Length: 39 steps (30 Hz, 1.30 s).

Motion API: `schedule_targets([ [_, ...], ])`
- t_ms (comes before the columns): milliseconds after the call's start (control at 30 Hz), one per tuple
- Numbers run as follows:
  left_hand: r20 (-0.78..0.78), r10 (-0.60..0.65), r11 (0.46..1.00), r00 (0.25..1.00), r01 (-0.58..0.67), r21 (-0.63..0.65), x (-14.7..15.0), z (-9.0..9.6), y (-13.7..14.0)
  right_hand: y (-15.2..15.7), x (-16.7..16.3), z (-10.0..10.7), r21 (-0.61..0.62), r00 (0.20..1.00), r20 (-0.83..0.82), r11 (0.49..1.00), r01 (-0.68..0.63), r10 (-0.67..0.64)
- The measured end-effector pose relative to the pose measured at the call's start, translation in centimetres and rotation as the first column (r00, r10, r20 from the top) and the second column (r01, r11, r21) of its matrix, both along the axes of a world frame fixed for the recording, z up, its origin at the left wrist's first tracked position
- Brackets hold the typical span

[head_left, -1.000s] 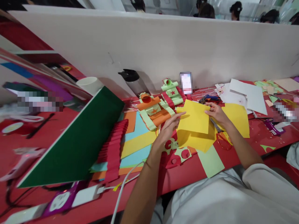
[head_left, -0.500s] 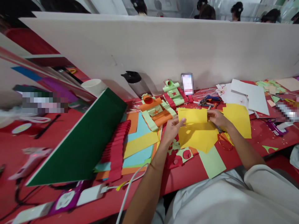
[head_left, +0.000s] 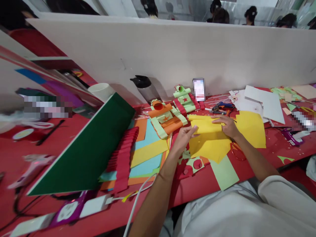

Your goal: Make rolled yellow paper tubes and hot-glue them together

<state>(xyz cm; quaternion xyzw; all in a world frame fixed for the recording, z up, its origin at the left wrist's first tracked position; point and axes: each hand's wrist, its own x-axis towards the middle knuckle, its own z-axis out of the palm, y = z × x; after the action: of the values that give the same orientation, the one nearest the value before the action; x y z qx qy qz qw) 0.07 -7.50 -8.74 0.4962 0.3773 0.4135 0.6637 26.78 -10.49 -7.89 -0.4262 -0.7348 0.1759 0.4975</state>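
Observation:
My left hand (head_left: 184,136) pinches the left end of a small yellow sheet (head_left: 206,126), paper or felt, with the thumb on top. At the sheet's right end, my right hand (head_left: 229,126) holds it, fingers reaching over its upper side. The piece looks bent or curled along its length. Beneath it lies a larger yellow sheet (head_left: 209,149). Scissors with orange-red handles (head_left: 237,152) are partly covered by my right wrist. Just beyond my left hand stands an orange and pale-green rolled-paper model (head_left: 166,118) with a star; a red and green one (head_left: 185,98) is behind it.
A green board (head_left: 89,148) leans at left beside stacked coloured sheets (head_left: 145,154) and a pleated red strip (head_left: 122,171). Against the white partition (head_left: 160,52) stand a bottle (head_left: 145,89) and a phone (head_left: 199,89). Pliers (head_left: 223,106) lie behind my right hand. A white cable (head_left: 138,197) crosses the front edge.
The held yellow sheet has gone from facing me flat to tilted and curled. My right hand has shifted its fingers over the sheet's top; my left keeps its pinch.

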Motion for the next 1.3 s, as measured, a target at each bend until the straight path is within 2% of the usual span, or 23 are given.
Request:
schedule_targets([
  [167,0.086,-0.014,0.996,0.996,0.006,0.091,-0.5,0.1,0.1,0.3,0.4,-0.2,0.057,0.995,-0.088,0.997,0.044,-0.039],
  [367,-0.071,-0.071,0.953,0.995,0.089,0.291,-0.9,0.7,0.1,0.3,0.2,-0.1,0.044,0.996,-0.083,0.999,-0.012,0.015],
  [600,-0.167,0.101,0.916,0.981,-0.026,0.400,-0.6,0.7,-0.1,0.1,0.0,-0.4,-0.002,0.993,-0.115,0.999,-0.038,0.038],
  [833,-0.081,0.148,0.934,0.986,-0.112,0.340,-0.3,1.3,-0.4,0.3,-0.3,-0.9,-0.016,0.983,-0.180,1.000,-0.025,0.021],
  [967,-0.075,0.072,0.955,0.995,-0.048,0.292,-0.5,1.3,-0.2,0.3,-0.1,-0.7,-0.002,0.986,-0.165,0.999,-0.033,0.033],
  [1133,-0.110,0.019,0.968,0.994,0.009,0.250,-0.7,1.3,-0.2,0.3,0.2,-0.1,0.047,0.989,-0.143,0.998,0.031,-0.024],
  [1233,-0.095,0.021,0.965,0.995,0.005,0.261,-0.6,1.2,-0.1,0.2,-0.1,0.2,0.016,0.981,-0.191,0.999,0.040,-0.037],
  [1300,-0.073,0.034,0.961,0.997,-0.013,0.275,-0.5,1.0,-0.1,0.3,-0.4,0.3,-0.046,0.964,-0.265,0.999,0.026,-0.037],
])
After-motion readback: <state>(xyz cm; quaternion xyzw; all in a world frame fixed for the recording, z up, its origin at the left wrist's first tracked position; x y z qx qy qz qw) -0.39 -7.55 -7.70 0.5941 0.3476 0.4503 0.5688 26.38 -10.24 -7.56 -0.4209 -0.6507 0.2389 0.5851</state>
